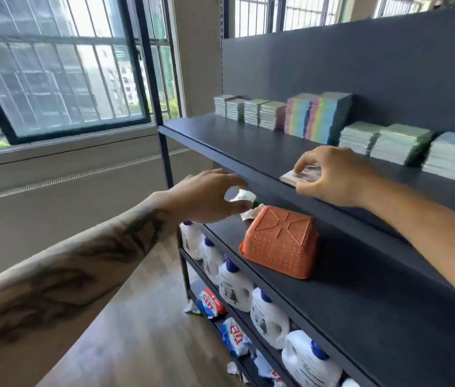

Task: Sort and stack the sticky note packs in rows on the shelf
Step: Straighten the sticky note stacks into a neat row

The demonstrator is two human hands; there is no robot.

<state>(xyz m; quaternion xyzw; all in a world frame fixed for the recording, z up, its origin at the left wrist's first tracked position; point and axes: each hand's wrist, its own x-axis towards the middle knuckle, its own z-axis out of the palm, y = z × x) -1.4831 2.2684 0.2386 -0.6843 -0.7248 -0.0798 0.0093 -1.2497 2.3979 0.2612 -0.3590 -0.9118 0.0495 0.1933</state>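
Tattooed left hand (206, 195), centre frame, seems to pinch crumpled white wrapper (244, 196). Further right, the right hand (329, 177) grips a flat pale sticky note pack (300, 175) overhanging the dark shelf (220, 138) lip; loosened fingers could drop it onto the orange perforated basket (280, 243).

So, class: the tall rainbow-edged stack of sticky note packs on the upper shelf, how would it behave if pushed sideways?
The rainbow stack stands tallest, so it probably tips or shears. Its separate packs would likely slide apart.
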